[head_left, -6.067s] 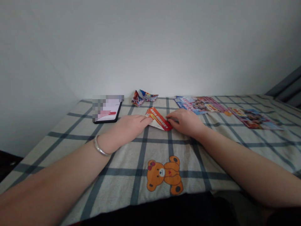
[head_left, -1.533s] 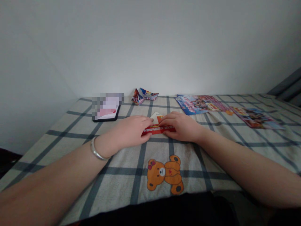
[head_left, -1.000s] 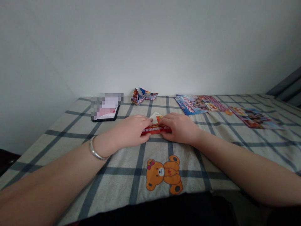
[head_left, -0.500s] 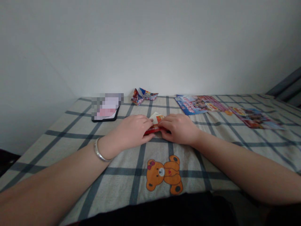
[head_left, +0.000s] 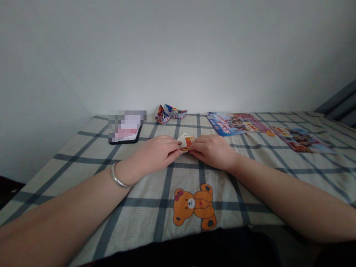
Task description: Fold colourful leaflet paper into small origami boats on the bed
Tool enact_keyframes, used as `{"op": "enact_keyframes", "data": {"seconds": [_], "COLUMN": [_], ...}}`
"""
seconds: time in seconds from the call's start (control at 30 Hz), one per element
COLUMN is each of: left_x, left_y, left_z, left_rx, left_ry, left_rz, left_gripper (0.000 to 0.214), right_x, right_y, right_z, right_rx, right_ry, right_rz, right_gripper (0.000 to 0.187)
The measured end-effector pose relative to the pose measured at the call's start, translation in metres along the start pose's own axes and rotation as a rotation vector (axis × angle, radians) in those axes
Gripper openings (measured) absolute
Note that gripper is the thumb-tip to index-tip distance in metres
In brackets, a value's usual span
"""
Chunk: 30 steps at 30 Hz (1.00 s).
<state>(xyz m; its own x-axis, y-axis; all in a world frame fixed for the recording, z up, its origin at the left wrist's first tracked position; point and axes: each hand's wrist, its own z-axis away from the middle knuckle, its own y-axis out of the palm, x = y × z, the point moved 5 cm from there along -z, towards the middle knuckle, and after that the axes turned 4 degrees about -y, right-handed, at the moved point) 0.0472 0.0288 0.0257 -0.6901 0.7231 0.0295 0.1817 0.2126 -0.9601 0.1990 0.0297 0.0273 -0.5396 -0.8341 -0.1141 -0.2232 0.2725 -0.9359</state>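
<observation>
A small folded paper [head_left: 187, 141], cream with an orange-red print and a pointed top, lies between my two hands on the checked cloth [head_left: 150, 218]. My left hand [head_left: 157, 152] has its fingers and thumb closed on the paper's left side; a silver bangle is on that wrist. From the other side, my right hand [head_left: 211, 150] pinches the paper's right part near its lower edge. Both hands cover much of the paper, so its full shape is hidden.
A phone [head_left: 128, 128] with a blurred screen lies at the back left. Near the wall stands a folded colourful paper piece [head_left: 170, 113]. Two printed flyers, one blue-purple [head_left: 236, 122] and another [head_left: 302, 139] farther right, lie flat. A teddy bear print [head_left: 194, 205] marks the cloth.
The red lower strip of the paper that showed between my hands is now mostly out of sight. My left thumb has moved up against the paper's lower edge.
</observation>
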Motion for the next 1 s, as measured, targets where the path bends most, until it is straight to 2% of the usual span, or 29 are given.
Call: {"op": "enact_keyframes", "data": {"seconds": [0.4,0.57,0.73,0.87,1.0], "left_x": [0.0048,0.0054,0.0034,0.0039,0.0068], "left_y": [0.0017,0.0026,0.0011,0.0018,0.0028], "left_z": [0.0004,0.0004,0.0014,0.0018,0.0014], "left_rx": [0.036,0.009,0.013,0.024,0.016], "left_ry": [-0.009,-0.019,-0.023,-0.048,-0.056], "left_rz": [0.017,0.02,-0.039,-0.093,-0.038], "left_gripper": [0.034,0.033,0.028,0.026,0.026], "right_x": [0.0003,-0.0019,-0.0045,-0.0057,-0.0066], "right_y": [0.0013,0.0006,-0.0024,-0.0045,-0.0035], "right_z": [-0.0029,-0.0016,-0.0006,0.0003,0.0018], "right_rx": [0.044,0.023,-0.008,-0.017,0.005], "right_ry": [0.059,0.067,0.099,0.108,0.094], "right_rz": [0.033,0.003,-0.033,-0.051,-0.038], "right_gripper": [0.024,0.024,0.032,0.029,0.028]}}
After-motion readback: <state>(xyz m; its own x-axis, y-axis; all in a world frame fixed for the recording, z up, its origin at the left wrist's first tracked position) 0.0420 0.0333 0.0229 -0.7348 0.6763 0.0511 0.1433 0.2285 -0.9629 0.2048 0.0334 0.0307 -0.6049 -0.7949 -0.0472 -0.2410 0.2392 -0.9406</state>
